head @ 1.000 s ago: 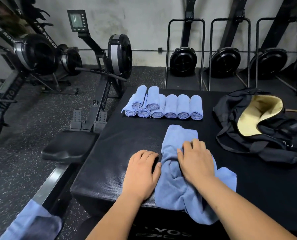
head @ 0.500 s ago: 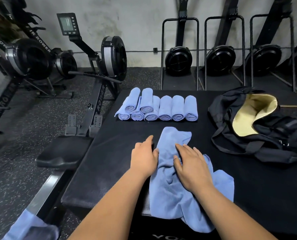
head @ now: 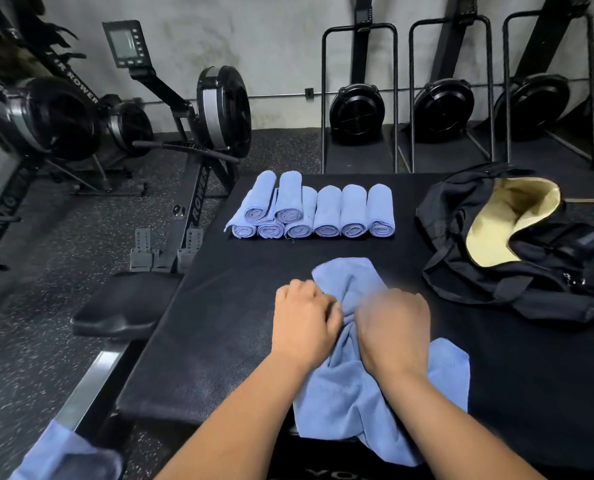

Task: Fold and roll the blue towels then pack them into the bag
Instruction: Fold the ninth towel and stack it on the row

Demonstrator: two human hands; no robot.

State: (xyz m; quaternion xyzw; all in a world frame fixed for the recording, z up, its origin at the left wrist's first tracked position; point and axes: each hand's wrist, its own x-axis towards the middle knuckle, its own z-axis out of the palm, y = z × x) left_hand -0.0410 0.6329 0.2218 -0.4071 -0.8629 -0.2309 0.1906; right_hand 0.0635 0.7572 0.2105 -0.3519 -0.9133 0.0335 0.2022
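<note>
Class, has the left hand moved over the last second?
Yes. Against the row of rolled towels, the left hand shifted right, and grips the loose towel.

A bare strip of the black platform runs left to right between the row of rolled towels on the far side and the loose towel bunched near the middle. The open bag fills the far right corner. The platform is also bare left of the loose towel and near right of it, below the bag.
</note>
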